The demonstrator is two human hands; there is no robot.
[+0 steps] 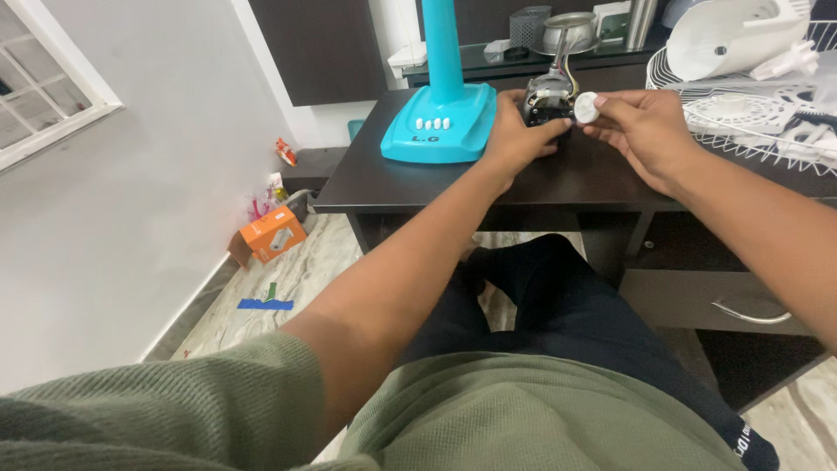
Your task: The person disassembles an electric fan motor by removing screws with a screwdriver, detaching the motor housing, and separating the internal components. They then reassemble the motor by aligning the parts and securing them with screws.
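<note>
On the dark desk (410, 179) sits a small black-and-metal fan motor (549, 100) with wires rising from it. My left hand (514, 131) grips the motor from its left side. My right hand (641, 126) pinches a small round white plastic cap (586, 106) right against the motor's right side. A turquoise fan base (440, 122) with a row of white buttons and an upright turquoise pole stands just left of my left hand.
White wire fan grilles (750, 122) and a white fan housing (732, 35) lie at the desk's right. A metal pot and mesh holder stand on a shelf behind. An orange box (272, 234) and blue tape lie on the floor at left. A drawer with a handle (750, 307) is under the desk.
</note>
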